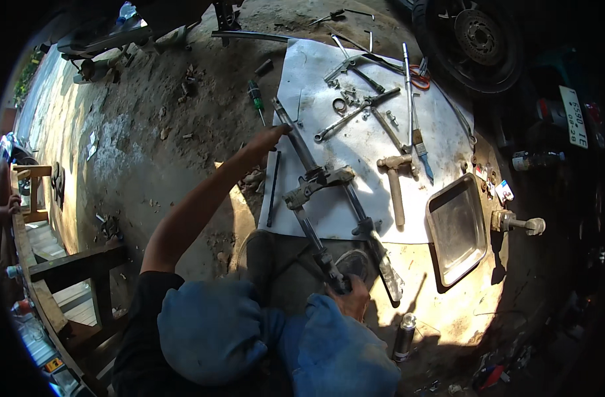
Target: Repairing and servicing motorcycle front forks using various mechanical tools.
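Note:
A motorcycle front fork [325,177] lies across the white sheet, its long stem toward the far left and its two legs toward me. My left hand [273,137] is closed at the far part of the stem, its fingers partly hidden. Around the near end of the left fork leg [325,263], my right hand [353,301] is wrapped. The right leg [376,255] runs free beside it. Near my left hand lie a green-handled screwdriver [255,96] and a thin black rod [274,188]. A hammer [396,188] rests to the right of the fork.
Wrenches [339,124], small bolts and a paintbrush [421,152] lie on the white sheet [302,79]. To the right are a metal tray [481,245], a wheel [418,13] and a cylindrical metal part [517,223]. A spray can [405,336] stands near my right knee; a wooden frame [78,264] is left.

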